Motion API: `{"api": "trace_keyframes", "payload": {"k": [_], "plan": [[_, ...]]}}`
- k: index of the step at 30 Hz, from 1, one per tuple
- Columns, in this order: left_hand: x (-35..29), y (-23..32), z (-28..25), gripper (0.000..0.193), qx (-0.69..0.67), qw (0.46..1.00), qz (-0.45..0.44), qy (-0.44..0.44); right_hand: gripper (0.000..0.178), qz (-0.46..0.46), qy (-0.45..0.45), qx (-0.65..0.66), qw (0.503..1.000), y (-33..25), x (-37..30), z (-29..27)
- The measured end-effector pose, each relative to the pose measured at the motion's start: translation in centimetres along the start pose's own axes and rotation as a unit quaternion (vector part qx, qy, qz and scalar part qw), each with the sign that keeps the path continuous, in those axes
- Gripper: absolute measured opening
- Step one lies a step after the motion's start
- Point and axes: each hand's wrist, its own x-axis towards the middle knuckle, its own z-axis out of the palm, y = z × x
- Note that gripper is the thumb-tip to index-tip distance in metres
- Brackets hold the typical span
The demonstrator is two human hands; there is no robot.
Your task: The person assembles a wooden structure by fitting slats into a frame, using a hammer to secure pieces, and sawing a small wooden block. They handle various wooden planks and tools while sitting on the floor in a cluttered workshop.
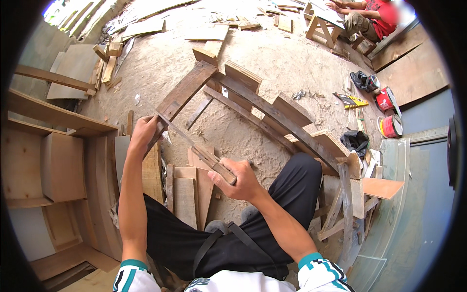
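Observation:
My left hand (143, 132) is closed on the near end of a brown wooden board (187, 88). The board lies across the far end of a low bench of wooden rails (272, 114). My right hand (238, 180) grips the wooden handle of a tool with a long, narrow metal blade (181, 132); whether it is a saw or a file, I cannot tell. The blade runs up and left to the board, crossing its edge beside my left hand. How closely the two touch is unclear.
Loose boards (185, 194) lie between my legs. An open wooden cabinet (63, 168) stands at left. To the right are red cans (386, 100), a yellow-and-black handsaw (354, 101), a black plastic bag (355, 141) and glass sheets (389, 214). Another person (372, 19) sits far right.

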Motion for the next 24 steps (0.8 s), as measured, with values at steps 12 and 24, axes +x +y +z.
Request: {"api": "trace_keyframes", "payload": {"k": [12,24], "plan": [[0.1,-0.4,-0.4,0.036,0.005,1.000,0.014,-0.022,0.029,0.018,0.011,0.024,0.999,-0.5,0.2,0.2],[-0.5,0.3,0.0,0.038,0.027,1.000,0.010,-0.007,0.032,0.046,-0.014,0.020,0.999,-0.4,0.7,0.3]]}}
